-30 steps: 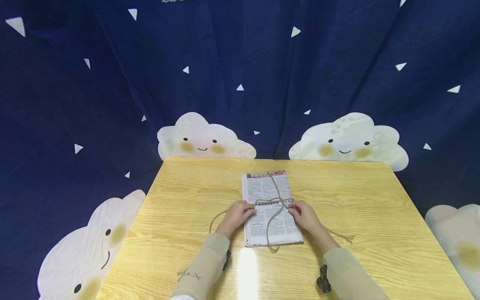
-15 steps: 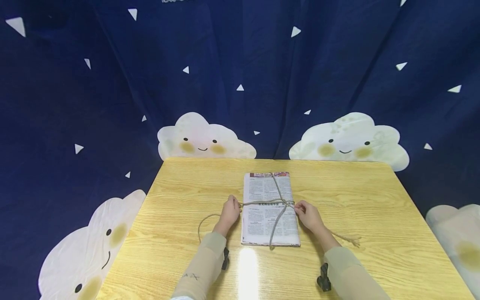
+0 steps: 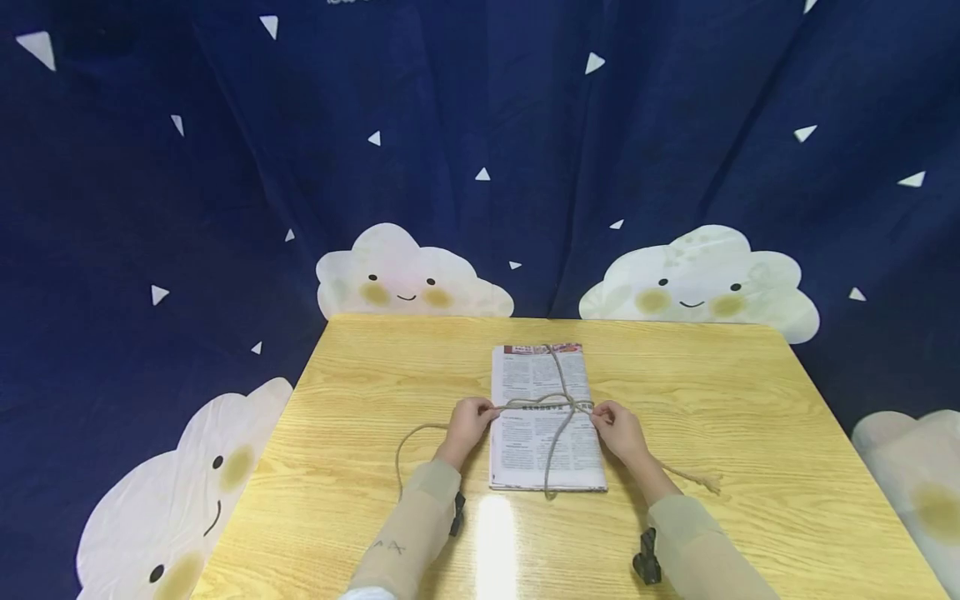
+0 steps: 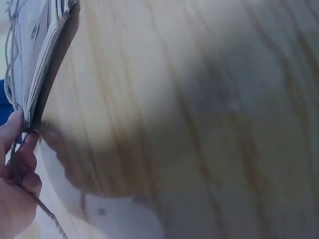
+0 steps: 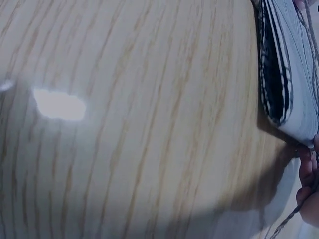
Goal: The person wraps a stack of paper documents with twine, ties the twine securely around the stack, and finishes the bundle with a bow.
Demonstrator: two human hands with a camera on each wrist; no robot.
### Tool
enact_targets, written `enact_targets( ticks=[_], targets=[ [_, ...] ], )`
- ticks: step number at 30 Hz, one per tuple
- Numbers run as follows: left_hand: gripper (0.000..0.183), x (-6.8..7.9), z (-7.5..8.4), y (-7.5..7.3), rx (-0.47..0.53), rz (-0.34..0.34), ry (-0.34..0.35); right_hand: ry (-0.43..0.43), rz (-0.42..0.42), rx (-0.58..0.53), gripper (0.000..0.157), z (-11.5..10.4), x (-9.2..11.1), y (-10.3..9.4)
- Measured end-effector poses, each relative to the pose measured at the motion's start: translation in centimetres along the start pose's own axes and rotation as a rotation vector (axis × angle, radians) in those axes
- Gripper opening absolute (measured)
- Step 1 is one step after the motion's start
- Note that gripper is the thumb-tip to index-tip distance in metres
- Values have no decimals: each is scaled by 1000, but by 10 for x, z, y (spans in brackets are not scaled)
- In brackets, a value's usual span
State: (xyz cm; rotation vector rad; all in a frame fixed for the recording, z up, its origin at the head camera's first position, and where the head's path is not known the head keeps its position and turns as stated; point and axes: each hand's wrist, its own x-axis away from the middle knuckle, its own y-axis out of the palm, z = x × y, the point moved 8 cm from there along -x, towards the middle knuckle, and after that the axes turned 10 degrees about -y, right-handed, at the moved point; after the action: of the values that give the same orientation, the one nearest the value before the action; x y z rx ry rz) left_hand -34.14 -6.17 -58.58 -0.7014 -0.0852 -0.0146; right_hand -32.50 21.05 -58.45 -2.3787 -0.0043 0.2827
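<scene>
A folded newspaper stack (image 3: 517, 458) lies on the table with a thin tan rope (image 3: 557, 435) crossing over it lengthwise and widthwise. The strands meet right of the middle, near the far hand. At the stack's left edge my left hand (image 3: 467, 427) pinches one strand between thumb and fingers; its tail trails below the hand (image 4: 17, 186) in the left wrist view. On the opposite edge my right hand (image 3: 618, 429) pinches the other strand, close to the crossing. In the right wrist view the folded newspaper (image 5: 299, 94) shows its layered edge beside the curled fingers (image 5: 306, 172).
The wooden table (image 3: 375, 358) extends around the stack. A frayed rope end (image 3: 708, 482) lies right of the right forearm, and a rope loop (image 3: 399, 458) curves left of the left one. A dark blue curtain (image 3: 450, 108) with clouds hangs behind the table.
My left hand has pulled its strand out leftward, then come back slightly right. The rope's front loop has drawn in against the newspaper. My right hand and the stack have shifted slightly right.
</scene>
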Motion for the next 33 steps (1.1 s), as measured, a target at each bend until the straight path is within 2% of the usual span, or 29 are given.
enact_targets(
  ticks=[3, 8, 13, 17, 24, 28, 33],
  targets=[
    [11, -2, 4, 8, -47, -45, 10, 45, 13, 15, 12, 6, 0, -6],
    [8, -5, 15, 21, -114, -111, 74, 76, 41, 34, 11, 12, 1, -16],
    [7, -6, 30, 20, -249, -85, 160, 63, 6, 51, 12, 12, 0, -19],
    [7, -6, 37, 16, -293, -72, 223, 9, -7, 78, 18, 9, -3, -23],
    [9, -7, 31, 2, -324, 1, 316, -12, -17, 86, 17, 14, -5, -29],
    [8, -10, 24, -5, -320, 24, 307, -24, -14, 117, 13, 18, -5, -32],
    [11, -14, 13, -7, -283, -36, 214, -32, -8, 139, 12, 19, -6, -34]
  ],
)
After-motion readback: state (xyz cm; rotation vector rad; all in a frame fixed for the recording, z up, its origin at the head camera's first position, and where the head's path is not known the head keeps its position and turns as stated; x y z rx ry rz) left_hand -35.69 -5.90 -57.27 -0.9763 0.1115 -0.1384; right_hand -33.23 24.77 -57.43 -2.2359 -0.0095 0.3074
